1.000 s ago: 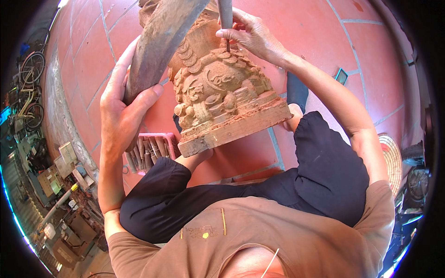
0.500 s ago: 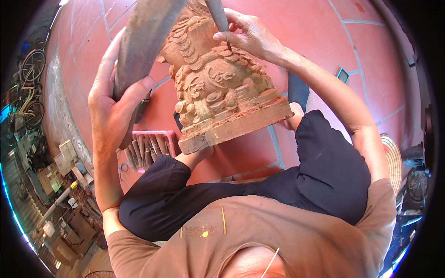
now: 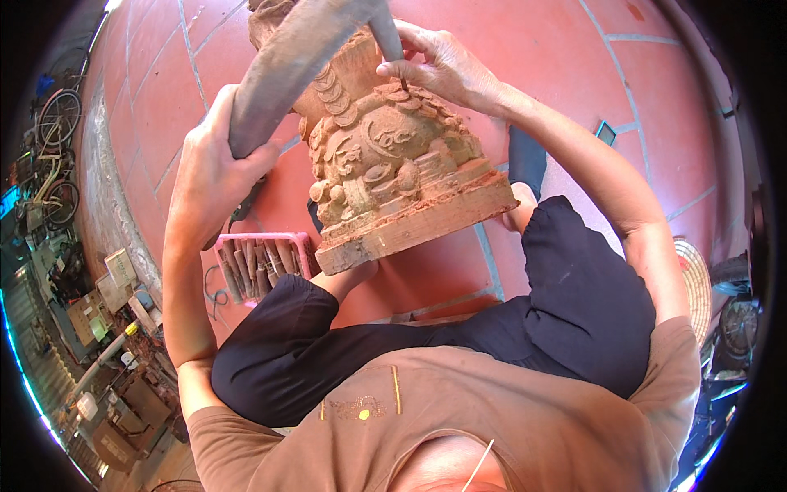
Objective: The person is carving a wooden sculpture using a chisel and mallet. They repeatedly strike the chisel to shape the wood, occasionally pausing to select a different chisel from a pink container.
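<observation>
Evidently, the wooden carving is in the middle of the work, toward twelve o'clock from the person's body, its broad base on the near side. Near its one o'clock edge, the dark tip of a chisel is at the thin raised discs, and I think these are the weakest place: if the tip slips, or if a blow is too strong or crosses the grain, one disc could break away. I see no clamp on the carving, so a hard strike might also make it turn or rock; what supports it underneath is hidden. The right hand, at one o'clock, is almost closed, with thumb and finger pinched on the lower part of the chisel. The left hand, toward ten o'clock, is clamped around the near end of a heavy grey mallet, whose far end is beside the chisel's top; whether they touch, I cannot tell. A blow off the centre could hit the right fingers. Farther out, at eight o'clock, a pink basket with wooden-handled tools stands on the tiled floor.
</observation>
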Available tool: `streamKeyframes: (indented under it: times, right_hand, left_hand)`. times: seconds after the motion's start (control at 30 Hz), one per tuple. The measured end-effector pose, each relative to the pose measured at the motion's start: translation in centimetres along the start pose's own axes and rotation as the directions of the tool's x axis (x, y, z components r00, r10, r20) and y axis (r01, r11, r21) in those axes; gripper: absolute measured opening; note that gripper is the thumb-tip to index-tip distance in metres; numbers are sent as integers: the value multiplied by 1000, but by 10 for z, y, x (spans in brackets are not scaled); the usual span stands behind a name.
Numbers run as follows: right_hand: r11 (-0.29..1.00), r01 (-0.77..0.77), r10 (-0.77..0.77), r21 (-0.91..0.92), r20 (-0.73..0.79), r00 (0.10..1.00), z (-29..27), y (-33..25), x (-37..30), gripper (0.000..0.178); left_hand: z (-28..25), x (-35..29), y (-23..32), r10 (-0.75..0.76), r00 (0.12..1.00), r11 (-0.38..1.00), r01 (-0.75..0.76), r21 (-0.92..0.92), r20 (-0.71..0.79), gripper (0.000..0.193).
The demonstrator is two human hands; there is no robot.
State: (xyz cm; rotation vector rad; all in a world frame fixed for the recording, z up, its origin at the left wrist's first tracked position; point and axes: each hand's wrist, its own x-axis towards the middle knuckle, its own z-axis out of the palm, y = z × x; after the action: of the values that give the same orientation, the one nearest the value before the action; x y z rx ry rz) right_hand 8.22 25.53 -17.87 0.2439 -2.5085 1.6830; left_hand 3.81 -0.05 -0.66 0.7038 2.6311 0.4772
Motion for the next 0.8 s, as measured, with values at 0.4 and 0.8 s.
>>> streamKeyframes:
  times: [0.4,0.8]
  right_hand:
    - [973,21,-29,228,34,999,-4,1,-11,18]
    - [971,-14,-27,240,166,986,-12,9,2,18]
  left_hand:
    - [-6,-5,-10,47,997,939,-64,-337,-59,49]
    - [-9,-8,-5,18,989,931,-69,-357,-144,45]
